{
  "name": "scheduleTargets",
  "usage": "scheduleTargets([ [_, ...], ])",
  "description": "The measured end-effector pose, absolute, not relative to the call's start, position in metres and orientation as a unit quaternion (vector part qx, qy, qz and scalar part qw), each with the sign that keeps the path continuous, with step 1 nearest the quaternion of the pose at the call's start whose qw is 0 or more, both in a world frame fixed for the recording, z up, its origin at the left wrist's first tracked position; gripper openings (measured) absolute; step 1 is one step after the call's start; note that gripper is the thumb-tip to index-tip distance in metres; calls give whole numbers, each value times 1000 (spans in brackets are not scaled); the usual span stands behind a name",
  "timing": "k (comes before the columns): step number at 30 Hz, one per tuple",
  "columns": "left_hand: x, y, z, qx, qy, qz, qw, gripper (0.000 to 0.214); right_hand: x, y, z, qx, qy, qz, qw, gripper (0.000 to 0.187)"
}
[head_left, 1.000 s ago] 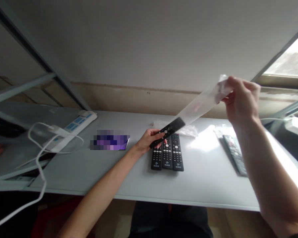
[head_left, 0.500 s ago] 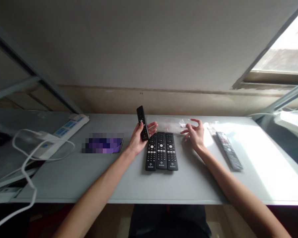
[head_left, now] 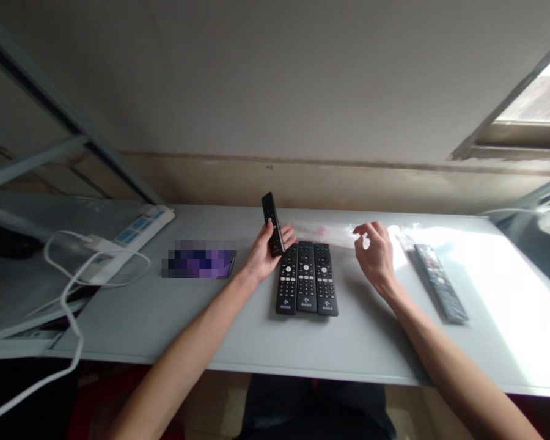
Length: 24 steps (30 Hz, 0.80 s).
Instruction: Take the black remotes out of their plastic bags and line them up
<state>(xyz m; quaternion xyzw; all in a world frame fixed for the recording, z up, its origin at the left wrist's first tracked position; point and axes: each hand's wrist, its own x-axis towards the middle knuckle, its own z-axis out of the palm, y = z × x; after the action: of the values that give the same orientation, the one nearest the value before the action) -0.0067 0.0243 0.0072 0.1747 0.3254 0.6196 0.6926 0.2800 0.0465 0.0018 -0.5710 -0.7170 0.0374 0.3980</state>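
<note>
My left hand (head_left: pixel 262 253) grips a black remote control (head_left: pixel 274 225) tilted upright, thumb on its button face and other fingers spread behind it. Just below, three black remotes lie side by side on the desk: the left one (head_left: pixel 286 287), the middle one (head_left: pixel 306 284) and the right one (head_left: pixel 326 287). My right hand (head_left: pixel 376 253) hovers to their right, with thumb and fingers curled into a pinch. Anything between those fingertips is too small to make out. Clear plastic wrapping (head_left: pixel 323 232) lies behind the remotes, close to the right fingertips.
At the right lies another remote (head_left: pixel 440 282), seemingly in clear plastic. A phone (head_left: pixel 201 263) with a purple screen sits left of my left hand. Farther left are a white power strip (head_left: pixel 140 232) and a looping white cable (head_left: pixel 76 324). The grey desk (head_left: pixel 238 342) meets a wall behind.
My right hand has drawn back slightly from the plastic wrapping, its fingers curling from spread to pinched. My left hand still holds the remote. The camera view has shifted a little.
</note>
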Motion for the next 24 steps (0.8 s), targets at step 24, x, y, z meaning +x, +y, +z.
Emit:
scheduleTargets([
  [24,22,-15,40,587,366,453,562,41,219,-8,39,-388,-579,570,434,38],
])
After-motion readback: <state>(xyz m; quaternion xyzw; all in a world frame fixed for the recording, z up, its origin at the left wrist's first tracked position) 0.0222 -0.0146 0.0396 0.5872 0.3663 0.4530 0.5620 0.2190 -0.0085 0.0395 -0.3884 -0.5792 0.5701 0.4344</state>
